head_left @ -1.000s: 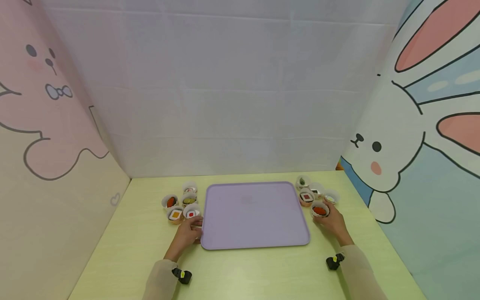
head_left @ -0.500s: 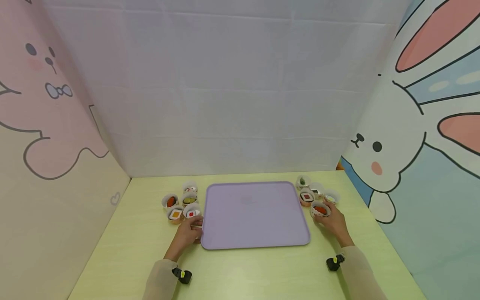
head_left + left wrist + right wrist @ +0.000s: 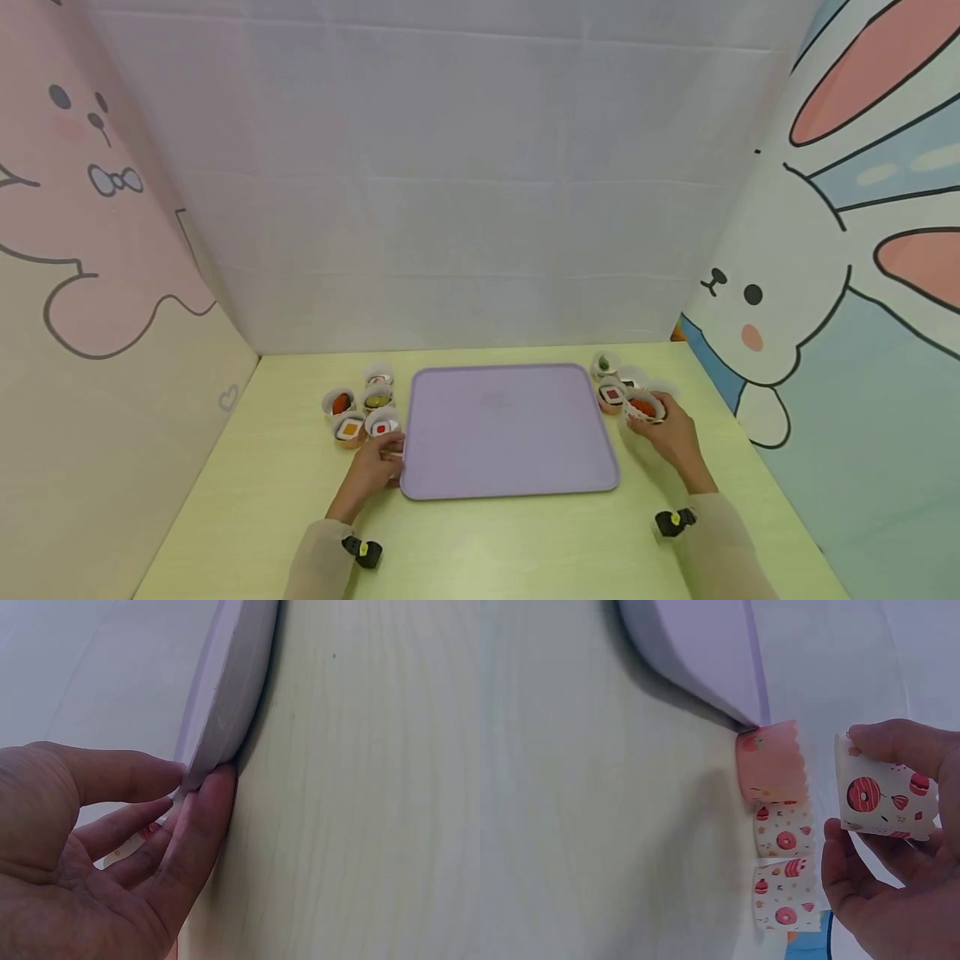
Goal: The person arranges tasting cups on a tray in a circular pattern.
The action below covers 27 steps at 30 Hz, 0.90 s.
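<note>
My right hand (image 3: pixel 673 435) grips a white paper baking cup (image 3: pixel 881 791) printed with doughnuts, orange-red filling showing inside it in the head view. In the right wrist view the cup is off the table, apart from the cups behind it. At the left side of a lilac tray (image 3: pixel 510 433), my left hand (image 3: pixel 372 467) pinches the tray's edge between thumb (image 3: pixel 135 776) and a finger. The tray lies flat on the table with nothing on it. Close above the left hand stands a white cup (image 3: pixel 383 423) holding a white piece with a red centre.
More filled paper cups stand left of the tray, among them one with yellow-green filling (image 3: pixel 377 400) and one with an orange square (image 3: pixel 349 430). At the tray's right are a pink cup (image 3: pixel 772 761) and several white ones, partly behind my right hand. Walls enclose the pale table (image 3: pixel 495 550).
My right hand has lifted its cup off the table, and it now covers most of the far-right cup. The left hand has stayed at the tray's edge.
</note>
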Tool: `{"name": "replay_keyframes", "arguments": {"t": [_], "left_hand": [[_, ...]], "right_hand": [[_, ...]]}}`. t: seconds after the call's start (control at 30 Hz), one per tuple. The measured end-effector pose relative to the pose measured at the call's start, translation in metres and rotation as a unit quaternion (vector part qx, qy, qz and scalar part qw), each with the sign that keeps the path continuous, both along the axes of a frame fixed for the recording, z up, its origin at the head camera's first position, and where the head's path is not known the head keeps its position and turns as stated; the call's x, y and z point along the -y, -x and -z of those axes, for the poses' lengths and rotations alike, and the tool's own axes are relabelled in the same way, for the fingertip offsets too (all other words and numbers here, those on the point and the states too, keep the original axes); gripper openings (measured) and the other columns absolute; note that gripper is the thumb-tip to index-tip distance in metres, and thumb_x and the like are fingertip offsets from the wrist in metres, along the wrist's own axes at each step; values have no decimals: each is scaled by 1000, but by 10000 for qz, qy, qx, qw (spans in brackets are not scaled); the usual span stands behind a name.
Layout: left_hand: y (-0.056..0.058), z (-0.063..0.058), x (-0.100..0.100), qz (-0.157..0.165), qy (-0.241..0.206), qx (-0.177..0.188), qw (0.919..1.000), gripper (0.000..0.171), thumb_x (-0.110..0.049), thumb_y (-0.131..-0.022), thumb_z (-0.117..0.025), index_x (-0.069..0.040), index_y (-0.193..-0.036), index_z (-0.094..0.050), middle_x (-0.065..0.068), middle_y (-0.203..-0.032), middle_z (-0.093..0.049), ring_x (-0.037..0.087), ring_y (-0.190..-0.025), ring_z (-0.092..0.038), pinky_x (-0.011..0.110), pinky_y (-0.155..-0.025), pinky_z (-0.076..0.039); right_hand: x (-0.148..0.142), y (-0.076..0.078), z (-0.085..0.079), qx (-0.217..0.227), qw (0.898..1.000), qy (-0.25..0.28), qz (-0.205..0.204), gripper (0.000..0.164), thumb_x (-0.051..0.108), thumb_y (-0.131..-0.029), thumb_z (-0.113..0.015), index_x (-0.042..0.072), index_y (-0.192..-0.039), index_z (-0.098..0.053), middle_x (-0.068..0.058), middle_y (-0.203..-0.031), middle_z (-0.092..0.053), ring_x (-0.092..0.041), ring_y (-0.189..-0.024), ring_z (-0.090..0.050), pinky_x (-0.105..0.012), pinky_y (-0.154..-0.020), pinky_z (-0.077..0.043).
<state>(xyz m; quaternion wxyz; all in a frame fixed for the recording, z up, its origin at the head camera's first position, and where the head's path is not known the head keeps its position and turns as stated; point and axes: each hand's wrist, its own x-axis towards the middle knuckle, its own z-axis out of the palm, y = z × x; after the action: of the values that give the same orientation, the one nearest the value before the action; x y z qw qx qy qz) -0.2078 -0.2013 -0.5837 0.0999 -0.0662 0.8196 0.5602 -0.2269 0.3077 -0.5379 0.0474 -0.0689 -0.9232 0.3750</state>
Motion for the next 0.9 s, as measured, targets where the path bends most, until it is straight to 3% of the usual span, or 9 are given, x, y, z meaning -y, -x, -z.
{"name": "replay_keyframes", "arguments": {"t": [0.3,0.7,0.9], "left_hand": [[0,1,0,-13,-86,-39,10000,53,11,-81,-59,2,-132,-55,19,-115,-61,21,-89,-62,38,-60,-60],[-1,0,-1,-32,-138,-44,9999,54,11,-80,-59,3,-133,-55,20,-116,-61,20,-88,-62,38,-59,-59],[-2,-1,-1,-17,-153,-54,9999,53,11,-80,-60,4,-133,-55,21,-116,-61,21,-88,-62,39,-58,-59]], "right_hand": [[10,4,-31,-469,9983,113,-330,68,32,-86,-75,3,-139,-45,-27,-127,-58,-38,-102,-63,-30,-72,-53],[24,16,-54,-706,9958,196,-558,65,33,-86,-74,6,-139,-46,-23,-123,-61,-28,-91,-64,-26,-69,-51],[32,23,-61,-798,9937,365,-693,66,33,-86,-74,6,-139,-46,-23,-124,-61,-33,-95,-68,-32,-73,-55]]}}
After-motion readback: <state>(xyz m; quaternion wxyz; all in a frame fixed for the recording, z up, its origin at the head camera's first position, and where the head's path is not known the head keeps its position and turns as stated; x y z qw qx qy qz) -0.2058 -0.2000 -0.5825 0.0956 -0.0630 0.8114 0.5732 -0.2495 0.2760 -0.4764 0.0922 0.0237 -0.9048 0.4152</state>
